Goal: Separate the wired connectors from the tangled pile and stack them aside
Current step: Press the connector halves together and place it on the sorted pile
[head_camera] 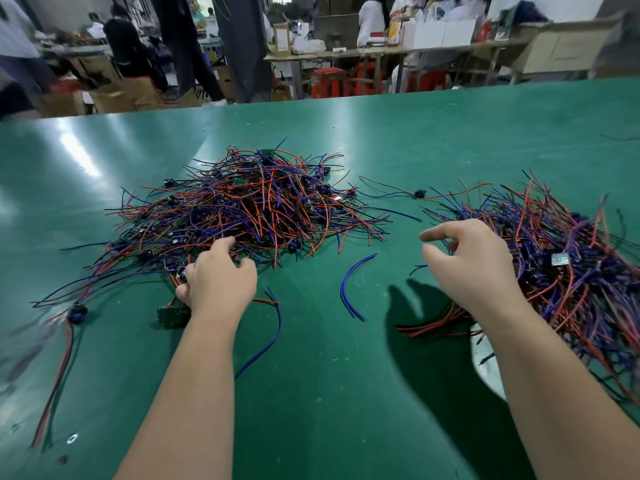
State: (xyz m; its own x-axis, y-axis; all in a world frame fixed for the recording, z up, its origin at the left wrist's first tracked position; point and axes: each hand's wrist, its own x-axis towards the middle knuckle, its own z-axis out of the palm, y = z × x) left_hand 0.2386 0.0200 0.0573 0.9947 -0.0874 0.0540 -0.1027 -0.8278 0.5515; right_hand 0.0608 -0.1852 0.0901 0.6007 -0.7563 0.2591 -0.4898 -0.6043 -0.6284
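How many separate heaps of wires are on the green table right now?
2. The tangled pile sits centre-left, the left hand at its near edge; the sorted pile lies right, partly behind the right hand. Stray wires lie between; smaller clumps may be hidden.

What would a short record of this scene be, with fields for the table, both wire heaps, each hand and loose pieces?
table: green, shiny
pile: tangled red, blue and black wires, centre-left
stack: wires laid aside, right
left hand: at the pile's near edge, fingers curled among wires; grip unclear
right hand: at the stack's left edge, fingers loosely curled, nothing seen held
blue wire: loose, between the hands
board: small, green, beside the left hand
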